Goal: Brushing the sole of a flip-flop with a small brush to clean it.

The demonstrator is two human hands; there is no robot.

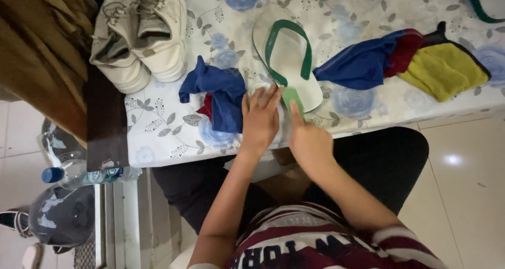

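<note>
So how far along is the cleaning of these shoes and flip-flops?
Nothing looks finished. Both hands, left hand and right hand, rest on the white flip-flop with green straps by the crumpled blue cloth. The pair of white lace-up sneakers sits untouched, and the blue, red and yellow cloths lie unused.

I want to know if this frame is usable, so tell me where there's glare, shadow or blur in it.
Head view: a bright glare spot sits on the floor tiles at right; the upper left corner by the white sneakers is dim; both hands, left hand and right hand, look slightly soft at the fingers beside the flip-flop; the tablecloth is evenly lit.
</note>
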